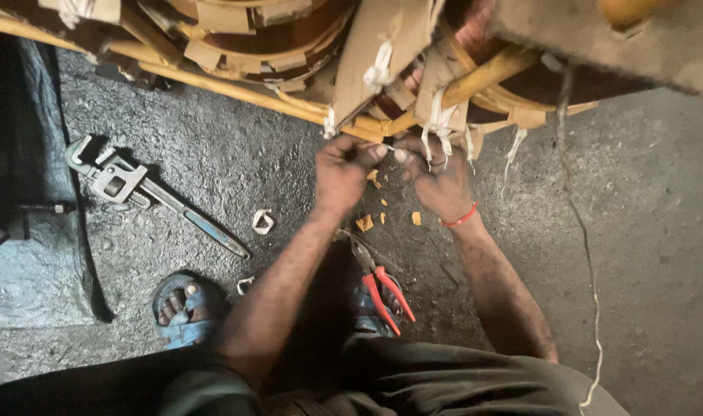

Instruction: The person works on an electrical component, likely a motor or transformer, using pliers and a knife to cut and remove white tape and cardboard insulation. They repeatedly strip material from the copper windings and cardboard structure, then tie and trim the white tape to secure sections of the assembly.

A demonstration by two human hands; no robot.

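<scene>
Dark trousers (444,385), lower frame edge. Red-handled pliers (382,285): on floor between sandalled feet, unused. Left hand (342,171) and right hand (436,181): close together, fingertips pinched on a thin white tie strip (388,148) beneath the yellow-sleeved coil winding (290,104). Judgement: even tension from both pinches suits knotting. Pipe wrench (147,191): well apart, left.

Rough floor, dull metal, brown paper.
You face a gritty grey concrete floor (644,200), a matt grey metal pipe wrench (147,192), glossy red plastic-handled pliers (382,289) and creased brown paper-wrapped coil windings (382,46).
</scene>
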